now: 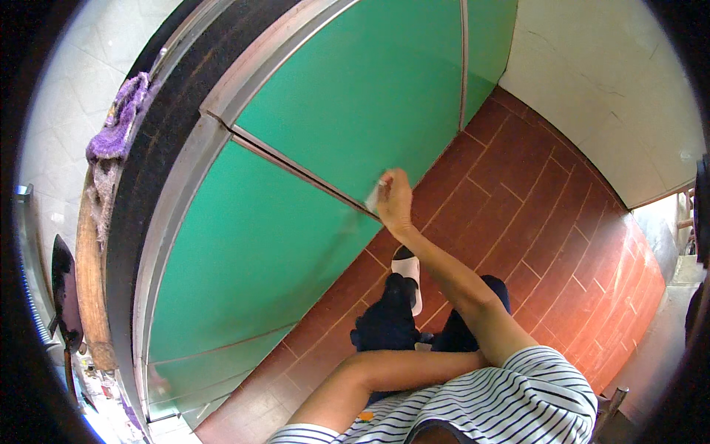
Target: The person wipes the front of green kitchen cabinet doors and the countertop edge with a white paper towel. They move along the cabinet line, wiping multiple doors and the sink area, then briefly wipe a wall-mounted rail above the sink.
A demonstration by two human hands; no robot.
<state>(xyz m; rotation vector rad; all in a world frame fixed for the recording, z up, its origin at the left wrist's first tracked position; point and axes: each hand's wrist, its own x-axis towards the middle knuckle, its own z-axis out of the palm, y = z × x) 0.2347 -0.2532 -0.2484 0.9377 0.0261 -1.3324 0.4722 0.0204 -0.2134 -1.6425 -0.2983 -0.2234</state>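
Observation:
My right hand (396, 201) pinches a small white cloth or tissue (373, 200) against the lower end of the metal seam strip (310, 177) between two green cabinet panels. That hand is slightly blurred. The upper green panel (360, 83) and the nearer green panel (244, 238) sit in a metal frame (186, 188) under a dark counter edge. My left forearm lies bent across my lap. Its hand is out of sight behind my right arm.
A purple cloth (119, 119) hangs over the counter edge, near a wooden board (91, 266) and a dark blade-like utensil (65, 288). Brown floor tiles (510, 183) run to a pale wall (599, 94). My sandalled foot (407, 272) is close to the cabinet; a metal tube (615, 399) stands right.

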